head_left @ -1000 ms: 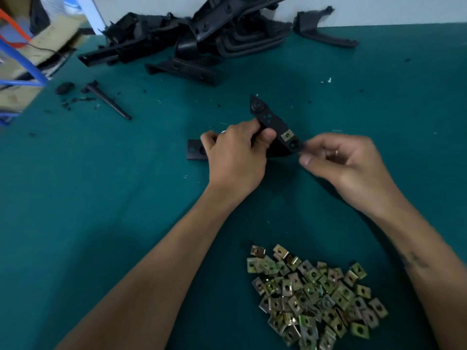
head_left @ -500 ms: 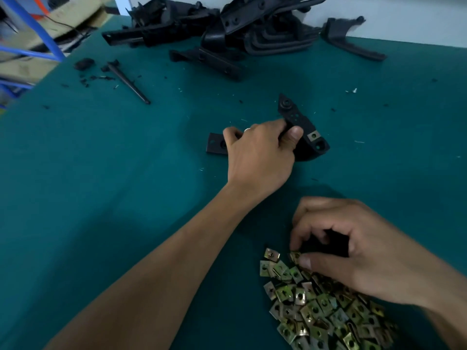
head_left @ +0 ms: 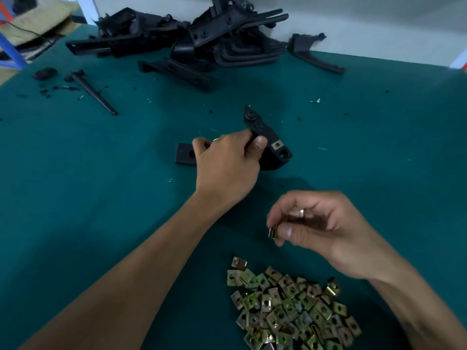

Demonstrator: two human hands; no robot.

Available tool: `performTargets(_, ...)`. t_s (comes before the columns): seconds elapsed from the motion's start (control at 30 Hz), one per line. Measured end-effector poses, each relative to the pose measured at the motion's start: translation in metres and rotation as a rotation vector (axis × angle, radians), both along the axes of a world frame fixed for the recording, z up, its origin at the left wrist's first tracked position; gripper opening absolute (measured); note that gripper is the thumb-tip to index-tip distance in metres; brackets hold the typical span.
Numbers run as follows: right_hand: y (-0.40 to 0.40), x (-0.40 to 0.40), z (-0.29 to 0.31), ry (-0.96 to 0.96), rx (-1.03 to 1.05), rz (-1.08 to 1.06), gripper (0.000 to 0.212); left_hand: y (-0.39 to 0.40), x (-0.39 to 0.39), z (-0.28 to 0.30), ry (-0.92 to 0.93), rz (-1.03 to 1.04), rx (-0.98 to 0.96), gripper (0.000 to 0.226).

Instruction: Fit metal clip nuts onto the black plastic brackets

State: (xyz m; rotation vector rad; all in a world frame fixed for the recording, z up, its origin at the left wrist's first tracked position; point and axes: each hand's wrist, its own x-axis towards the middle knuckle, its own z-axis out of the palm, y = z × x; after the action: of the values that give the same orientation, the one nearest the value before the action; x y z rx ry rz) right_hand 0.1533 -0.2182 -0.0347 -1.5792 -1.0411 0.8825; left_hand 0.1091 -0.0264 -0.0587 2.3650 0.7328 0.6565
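My left hand (head_left: 227, 162) grips a black plastic bracket (head_left: 271, 142) at the middle of the green table, thumb and fingers curled round its arm. One metal clip nut (head_left: 277, 144) sits fitted on the bracket near its right end. The bracket's left end (head_left: 184, 154) pokes out beyond my knuckles. My right hand (head_left: 321, 228) hovers above the table in front of the bracket and pinches a single clip nut (head_left: 273, 231) between thumb and fingertips. A pile of brass-coloured clip nuts (head_left: 290, 306) lies below that hand, near the front edge.
A heap of black plastic brackets (head_left: 202, 41) lies at the back against the white wall, with one separate piece (head_left: 313, 53) to its right. A thin black rod (head_left: 93, 92) and black scraps (head_left: 45, 73) lie at the back left. Cardboard and blue bars sit beyond the table's left corner.
My right hand left the bracket, reached down into the nut pile, and has now lifted off it with one clip nut pinched. My left hand kept holding the bracket.
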Motion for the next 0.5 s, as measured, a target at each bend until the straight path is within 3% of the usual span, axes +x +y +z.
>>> performTargets(0.5, 0.0081, 0.0054, 0.0063, 0.46, 0.287, -0.19, 0.022, -0.0023, 0.0006, -0.0002, -0.011, -0.034, 0.016, 0.045)
